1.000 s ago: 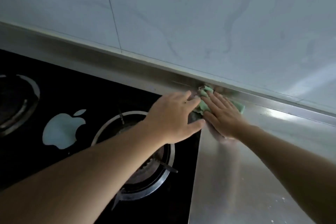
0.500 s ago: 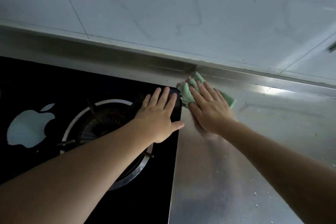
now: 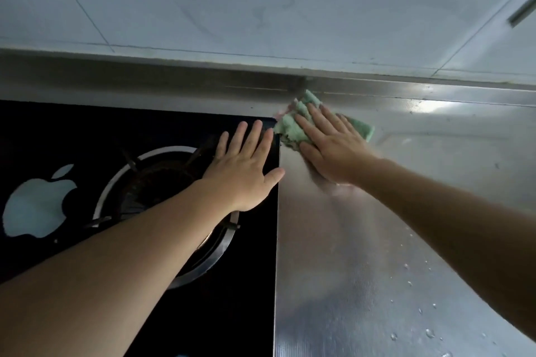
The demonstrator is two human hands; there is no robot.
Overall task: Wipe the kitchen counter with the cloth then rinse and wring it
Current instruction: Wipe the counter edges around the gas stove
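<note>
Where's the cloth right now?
In the head view the green cloth lies flat on the steel counter under the right hand, near the back wall, just right of the black stove's far corner.

Two bare forearms reach in from the lower edge of the view, each ending in a bare hand. The left hand (image 3: 246, 171) and the right hand (image 3: 333, 151) wear no glove, ring or watch that shows. No sleeve cuff appears anywhere along either forearm up to the frame edge. The nails look short and unpainted, though the dim light makes that hard to judge. The wrists carry no band.
</note>
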